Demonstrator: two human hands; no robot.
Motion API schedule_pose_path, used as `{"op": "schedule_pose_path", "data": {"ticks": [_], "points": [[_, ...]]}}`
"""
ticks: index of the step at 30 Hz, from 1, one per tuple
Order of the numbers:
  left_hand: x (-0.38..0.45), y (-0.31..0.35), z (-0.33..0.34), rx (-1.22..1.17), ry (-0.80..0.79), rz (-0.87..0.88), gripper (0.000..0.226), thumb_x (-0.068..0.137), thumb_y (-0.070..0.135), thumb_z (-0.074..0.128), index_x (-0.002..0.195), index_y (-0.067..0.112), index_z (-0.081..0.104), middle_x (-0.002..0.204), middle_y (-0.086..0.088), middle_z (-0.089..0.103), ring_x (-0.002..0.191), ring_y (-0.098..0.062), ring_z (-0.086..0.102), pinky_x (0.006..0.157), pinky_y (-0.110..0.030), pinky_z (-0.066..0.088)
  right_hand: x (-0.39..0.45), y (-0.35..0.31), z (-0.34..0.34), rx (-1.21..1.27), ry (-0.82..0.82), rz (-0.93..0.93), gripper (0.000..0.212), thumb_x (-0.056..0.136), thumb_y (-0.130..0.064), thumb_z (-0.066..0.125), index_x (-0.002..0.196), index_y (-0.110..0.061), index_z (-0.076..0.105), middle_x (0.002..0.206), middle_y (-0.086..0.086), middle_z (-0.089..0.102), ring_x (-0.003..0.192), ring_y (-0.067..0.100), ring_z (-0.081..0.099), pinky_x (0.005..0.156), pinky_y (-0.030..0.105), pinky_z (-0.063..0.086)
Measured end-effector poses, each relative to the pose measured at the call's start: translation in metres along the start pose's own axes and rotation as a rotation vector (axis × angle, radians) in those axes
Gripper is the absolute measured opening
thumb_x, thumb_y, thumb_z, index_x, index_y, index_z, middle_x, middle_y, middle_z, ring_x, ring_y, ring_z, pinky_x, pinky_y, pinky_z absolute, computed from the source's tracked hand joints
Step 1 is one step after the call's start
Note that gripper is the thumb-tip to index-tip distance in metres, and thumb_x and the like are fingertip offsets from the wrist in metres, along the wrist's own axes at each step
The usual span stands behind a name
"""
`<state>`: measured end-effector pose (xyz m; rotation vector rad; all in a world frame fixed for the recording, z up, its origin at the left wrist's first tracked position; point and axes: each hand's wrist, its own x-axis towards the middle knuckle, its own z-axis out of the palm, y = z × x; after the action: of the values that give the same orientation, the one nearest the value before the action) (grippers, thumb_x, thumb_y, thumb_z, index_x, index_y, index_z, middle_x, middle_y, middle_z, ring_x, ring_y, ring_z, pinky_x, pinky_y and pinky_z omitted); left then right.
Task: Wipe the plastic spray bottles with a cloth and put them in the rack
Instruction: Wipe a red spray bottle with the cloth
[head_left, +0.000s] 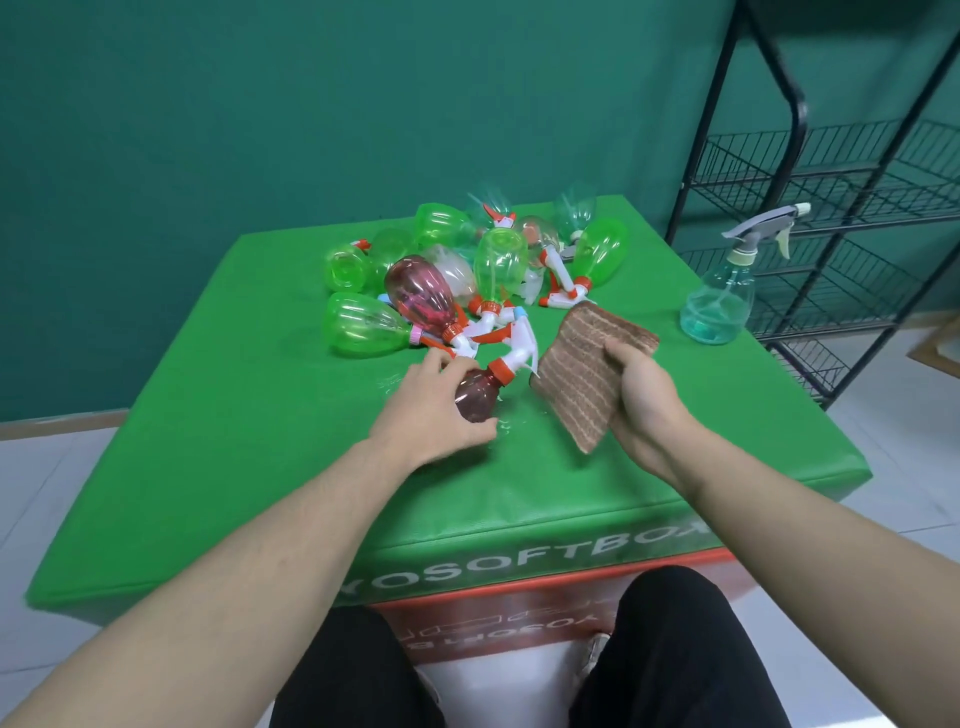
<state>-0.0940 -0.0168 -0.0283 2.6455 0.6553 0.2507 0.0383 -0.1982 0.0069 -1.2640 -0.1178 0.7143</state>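
Note:
My left hand (431, 410) grips a dark red spray bottle (480, 397) with an orange collar and a white trigger head; the bottle lies on the green padded box (260, 467). My right hand (647, 402) holds a brown striped cloth (587, 364) up, just right of the bottle's trigger head. A pile of several green, clear and red spray bottles (467, 270) lies at the back of the box. The black wire rack (841, 208) stands at the right, and its visible shelves hold no bottles.
A pale blue spray bottle (727, 296) with liquid inside stands upright at the box's right edge, next to the rack. Small water drops (506, 423) lie on the box near my left hand. A green wall is behind. My knees are below the box's front edge.

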Motion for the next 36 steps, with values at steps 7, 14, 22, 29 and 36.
{"op": "schedule_pose_path", "data": {"ticks": [7,14,22,29,36], "points": [[-0.01,-0.008,-0.003,0.006,-0.066,0.049,0.086,0.077,0.05,0.08,0.148,0.026,0.039,0.142,-0.003,0.036,0.125,-0.02,0.045,0.112,-0.038,0.042,0.011,-0.009,0.01,-0.444,0.003,-0.174,0.026,0.109,-0.035,0.041,0.102,-0.025,0.064,0.102,0.001,0.074,0.093,0.021,0.071,0.093,0.038,0.055],[-0.009,-0.003,0.006,0.099,0.007,0.097,0.08,0.077,0.059,0.076,0.145,0.033,0.042,0.128,0.006,0.058,0.113,-0.018,0.059,0.094,-0.035,0.052,0.024,0.005,0.012,-1.178,-0.274,-0.69,0.046,0.106,-0.035,0.035,0.151,-0.039,0.043,0.149,-0.005,0.054,0.135,0.01,0.048,0.119,0.041,0.033],[-0.004,-0.007,0.014,0.104,0.034,0.094,0.075,0.076,0.065,0.072,0.141,0.037,0.046,0.126,0.009,0.06,0.113,-0.017,0.058,0.093,-0.037,0.052,0.039,0.023,-0.013,-1.862,-0.288,-0.859,0.078,0.084,-0.043,0.021,0.158,-0.021,0.033,0.164,0.0,0.029,0.155,0.019,0.016,0.125,0.048,-0.001],[0.0,-0.009,0.018,0.074,0.045,0.113,0.065,0.074,0.066,0.069,0.13,0.039,0.053,0.117,0.01,0.062,0.105,-0.016,0.061,0.086,-0.036,0.054,0.012,0.06,-0.017,-1.817,-0.275,-1.025,0.062,0.092,-0.033,0.035,0.148,-0.01,0.051,0.153,0.01,0.048,0.143,0.029,0.044,0.12,0.048,0.015],[-0.001,-0.012,0.018,0.042,0.064,0.112,0.063,0.074,0.063,0.071,0.129,0.038,0.055,0.118,0.01,0.063,0.107,-0.017,0.061,0.089,-0.036,0.053,0.017,0.047,-0.016,-1.991,-0.365,-0.995,0.064,0.094,-0.039,0.031,0.153,-0.017,0.045,0.158,0.003,0.041,0.146,0.022,0.038,0.122,0.051,0.015]]}}
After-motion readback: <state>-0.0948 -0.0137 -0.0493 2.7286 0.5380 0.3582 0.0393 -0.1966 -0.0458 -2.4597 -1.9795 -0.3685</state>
